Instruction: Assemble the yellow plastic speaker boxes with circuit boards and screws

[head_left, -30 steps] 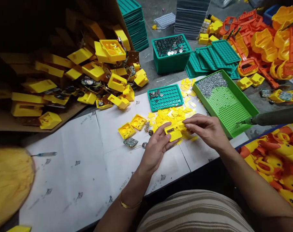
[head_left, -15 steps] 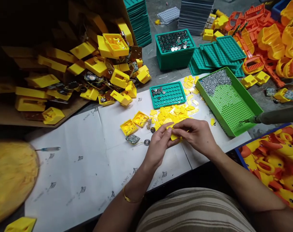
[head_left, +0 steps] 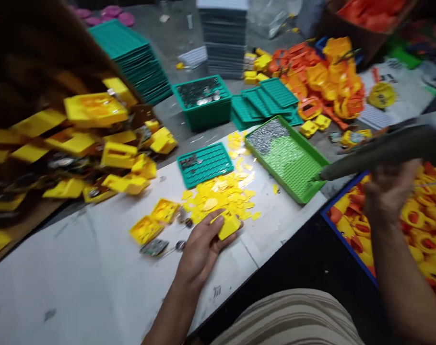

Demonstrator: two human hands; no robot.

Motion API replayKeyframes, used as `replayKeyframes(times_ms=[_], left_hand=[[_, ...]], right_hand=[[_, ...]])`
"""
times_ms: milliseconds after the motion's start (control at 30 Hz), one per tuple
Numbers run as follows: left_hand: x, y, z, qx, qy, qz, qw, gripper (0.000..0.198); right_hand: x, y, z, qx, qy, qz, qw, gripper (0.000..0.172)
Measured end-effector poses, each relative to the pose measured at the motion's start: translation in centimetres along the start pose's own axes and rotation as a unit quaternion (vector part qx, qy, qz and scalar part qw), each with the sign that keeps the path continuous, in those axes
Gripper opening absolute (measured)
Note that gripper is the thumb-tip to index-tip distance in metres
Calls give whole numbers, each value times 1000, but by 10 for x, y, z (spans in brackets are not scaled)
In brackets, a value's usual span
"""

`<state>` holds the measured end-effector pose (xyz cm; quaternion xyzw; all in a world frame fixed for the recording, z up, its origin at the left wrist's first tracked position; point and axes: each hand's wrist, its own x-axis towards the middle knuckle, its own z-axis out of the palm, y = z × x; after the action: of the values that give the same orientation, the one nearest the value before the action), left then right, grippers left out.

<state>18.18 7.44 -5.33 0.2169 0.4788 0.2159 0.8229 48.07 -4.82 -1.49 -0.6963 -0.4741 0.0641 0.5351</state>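
Note:
In the head view my left hand (head_left: pixel 205 242) is closed around a small yellow plastic case (head_left: pixel 228 225), held above the white table sheet. Off to the right, my right hand (head_left: pixel 388 194) is raised against the underside of a dark electric screwdriver (head_left: pixel 365 155). Its fingers are blurred and partly hidden, so their grip does not show clearly. The driver's tip points down over a green tray of screws (head_left: pixel 291 170). Loose flat yellow pieces (head_left: pixel 218 194) lie beyond my left hand. Nearer the left are two opened yellow case halves (head_left: pixel 146 230) and a circuit board (head_left: pixel 155 247) with wires.
A shallow teal tray (head_left: pixel 206 163) holds small dark round parts. Behind it stands a deeper teal bin (head_left: pixel 205 110). Yellow housings (head_left: pixel 95 110) spill from a carton on the left. A blue-edged box of yellow toy ducks (head_left: pixel 426 239) sits at the right.
My right hand has left the yellow case and moved right to the electric screwdriver. My left hand keeps the case alone. The whole view has swung to the right.

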Motion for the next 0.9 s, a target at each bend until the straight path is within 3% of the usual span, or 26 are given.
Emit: replayKeyframes(times_ms=[67,200,433,633,900], left_hand=[[-1,-1,6,39,-6,-18,999,30],[1,-9,29,71,-31,-56,995,35],[21,-36,78,80,-101,-106,986,33],[27,-43,79,87,-114,-105,984,41],[30,-41,77,83,-115,-118,983,44]], right_hand=[[12,12,-11,19,6,-3,1000,57],[33,16,-10,119,-73,35,990,42],[59,10,36,259,13,-4,966,30],[71,18,80,257,176,-24,950,26],[82,20,92,252,186,-17,950,35]])
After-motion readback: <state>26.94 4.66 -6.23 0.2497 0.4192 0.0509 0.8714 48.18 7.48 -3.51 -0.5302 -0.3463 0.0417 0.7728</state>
